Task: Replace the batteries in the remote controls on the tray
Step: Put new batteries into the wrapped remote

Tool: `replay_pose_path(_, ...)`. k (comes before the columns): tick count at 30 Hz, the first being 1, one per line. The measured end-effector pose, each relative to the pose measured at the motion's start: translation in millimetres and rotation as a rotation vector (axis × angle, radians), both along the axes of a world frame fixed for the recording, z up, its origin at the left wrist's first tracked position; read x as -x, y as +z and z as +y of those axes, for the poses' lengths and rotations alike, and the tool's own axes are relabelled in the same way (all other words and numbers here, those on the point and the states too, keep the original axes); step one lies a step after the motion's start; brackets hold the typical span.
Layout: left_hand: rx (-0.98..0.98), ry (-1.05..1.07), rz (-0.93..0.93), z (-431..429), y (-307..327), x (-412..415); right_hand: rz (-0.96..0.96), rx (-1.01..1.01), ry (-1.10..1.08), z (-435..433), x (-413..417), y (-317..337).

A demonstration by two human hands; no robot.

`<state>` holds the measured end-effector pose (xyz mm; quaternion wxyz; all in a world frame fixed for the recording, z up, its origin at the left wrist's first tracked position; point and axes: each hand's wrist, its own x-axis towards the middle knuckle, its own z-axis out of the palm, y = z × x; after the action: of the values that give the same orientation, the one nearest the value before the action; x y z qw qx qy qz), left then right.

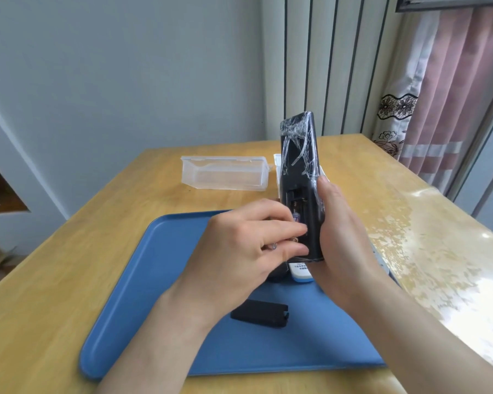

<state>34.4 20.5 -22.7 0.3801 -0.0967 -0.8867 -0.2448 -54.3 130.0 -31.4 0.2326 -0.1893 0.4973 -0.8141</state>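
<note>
The blue tray (143,308) lies on the wooden bench (69,265), nearest the camera. A black battery cover (259,313) rests flat on the tray, between the two forearms. A white remote (301,271) lies on the tray behind the hands, mostly hidden by them. Farther back on the bench stands an empty clear plastic box (225,173), off the tray.

The right hand (342,237) is closed around the lower half of a black remote (300,177), held upright above the tray with its open battery compartment facing left; clear film wraps its upper part. The left hand (239,245) is partly curled, fingertips at the compartment, pressing a battery (296,218) there. A second battery (272,246) shows between its fingers
</note>
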Motion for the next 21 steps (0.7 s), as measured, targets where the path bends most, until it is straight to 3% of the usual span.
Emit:
replay_pose_path(7, -0.302, 0.072, -0.073, 1, 0, 4, 0.036, -0.025, -0.065, -6, -5, -3)
replay_pose_path(21, -0.554, 0.165, -0.181, 1, -3, 10, 0.104, -0.042, -0.042, -13, -18, -4)
